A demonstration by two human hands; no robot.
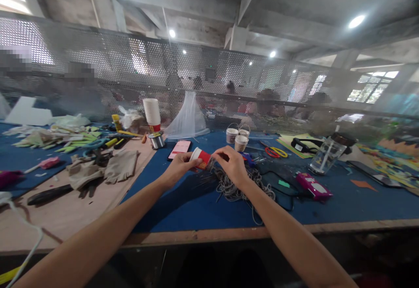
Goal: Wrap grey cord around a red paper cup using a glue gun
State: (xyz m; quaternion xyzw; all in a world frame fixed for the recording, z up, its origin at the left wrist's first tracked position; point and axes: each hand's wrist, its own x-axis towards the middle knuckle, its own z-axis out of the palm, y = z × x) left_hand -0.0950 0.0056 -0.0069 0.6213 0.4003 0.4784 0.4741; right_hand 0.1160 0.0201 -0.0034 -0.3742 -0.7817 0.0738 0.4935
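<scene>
My left hand (179, 168) is closed around a red and white paper cup (204, 157), tilted on its side above the blue table covering. My right hand (231, 162) has its fingers pinched at the cup's base, where greyish strands show at the fingertips. Below and behind the right hand lies a loose tangled heap of grey cord (231, 187). Beyond the hands stand several small cups with handles (241, 143). A phone with a lit pinkish screen (180, 147) lies just behind the left hand.
A tall stack of white paper cups (151, 112) stands on a tin (156, 140). Work gloves (121, 166) and tools lie left. Scissors (276, 152), a magenta box (314, 186) and a clear drinking cup (327, 157) are right. A perforated metal screen (209, 70) rises behind.
</scene>
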